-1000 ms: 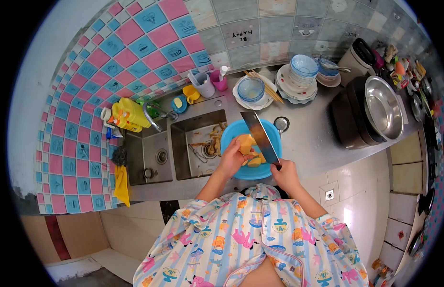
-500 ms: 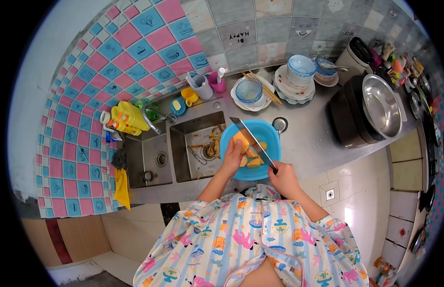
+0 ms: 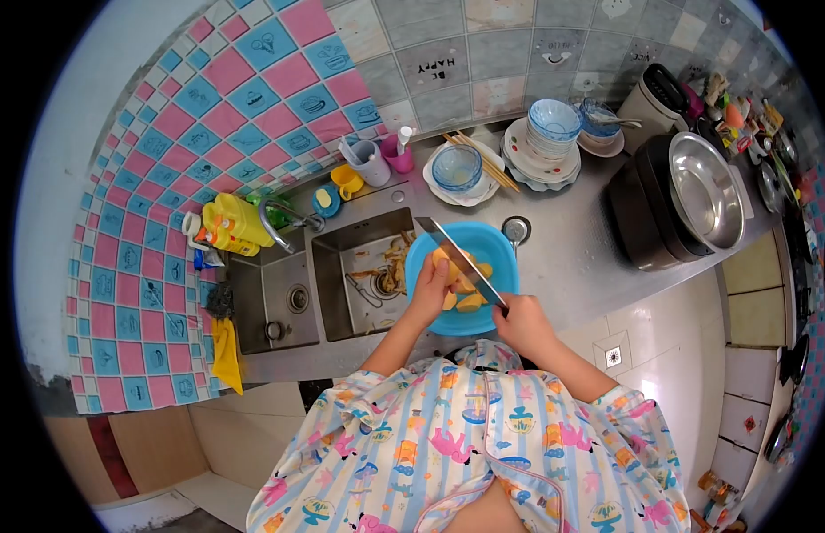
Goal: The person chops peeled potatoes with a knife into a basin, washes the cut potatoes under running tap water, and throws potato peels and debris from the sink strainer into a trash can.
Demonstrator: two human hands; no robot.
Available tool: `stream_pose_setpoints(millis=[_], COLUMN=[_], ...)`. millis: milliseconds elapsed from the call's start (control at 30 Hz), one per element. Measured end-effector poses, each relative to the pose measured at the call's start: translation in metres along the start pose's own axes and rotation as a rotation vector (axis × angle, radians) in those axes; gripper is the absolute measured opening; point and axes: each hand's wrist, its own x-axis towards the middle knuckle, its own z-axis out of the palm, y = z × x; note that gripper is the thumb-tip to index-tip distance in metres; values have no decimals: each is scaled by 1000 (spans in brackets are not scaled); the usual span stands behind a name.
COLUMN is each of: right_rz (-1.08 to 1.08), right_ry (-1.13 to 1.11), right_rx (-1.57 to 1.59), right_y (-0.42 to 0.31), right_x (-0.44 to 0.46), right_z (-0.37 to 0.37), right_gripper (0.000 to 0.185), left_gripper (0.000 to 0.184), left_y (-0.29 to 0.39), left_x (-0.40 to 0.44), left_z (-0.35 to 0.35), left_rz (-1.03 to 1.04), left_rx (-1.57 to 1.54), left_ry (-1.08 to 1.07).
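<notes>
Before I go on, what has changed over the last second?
The knife has swung leftward, its tip now nearer the sink, its blade showing narrower. Unchanged: the right hand grips the knife, the left hand holds the orange piece over the blue basin.

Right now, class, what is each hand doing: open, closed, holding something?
Left hand: closed, holding an orange-yellow chunk.
Right hand: closed, holding the knife by its handle.

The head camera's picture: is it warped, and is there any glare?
Head view: strongly warped, the tiled wall bowing and the corners black; also in the head view, bright glare on the floor, smaller highlights in the metal bowl.
</notes>
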Motion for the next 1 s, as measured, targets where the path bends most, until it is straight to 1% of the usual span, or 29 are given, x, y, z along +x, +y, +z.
stream_pose_setpoints(millis=[33,133,233,333,433,533,633,733,833,900,933,1000], right_rz=[-8,-16,29,99,114,72,10,-29,8,53,35,-1], right_ry=[14,34,-14,-82,-81,-44,6,64,66,47,38,21], right_rx=[12,38,34,37,43,33,69,113,209,308,301,288], right_y=[-2,-3,7,12,8,4,10,16,18,16,14,11], right_x=[1,3,5,11,12,10,10,10,12,11,11,10], right_z=[1,4,7,3,1,7,18,27,28,22,20,18], right_gripper=[15,16,16,16,16,16,16,17,17,16,16,16], left_gripper=[37,35,35,36,38,41,41,42,43,46,47,38], left_y=[3,9,4,-1,-1,-3,2,5,14,11,8,2], left_x=[-1,-1,2,5,6,7,7,8,10,16,19,22], left_z=[5,3,-12,-14,-13,-9,-10,-7,-8,-11,-11,-4], left_rz=[-65,-101,8,201,89,-128,-162,-162,-79,-52,-41,-50], left_rx=[-167,-129,387,586,451,117,-59,-37,285,214,178,-107], left_ry=[19,13,-49,-45,-36,33,-56,-17,-16,19,35,70])
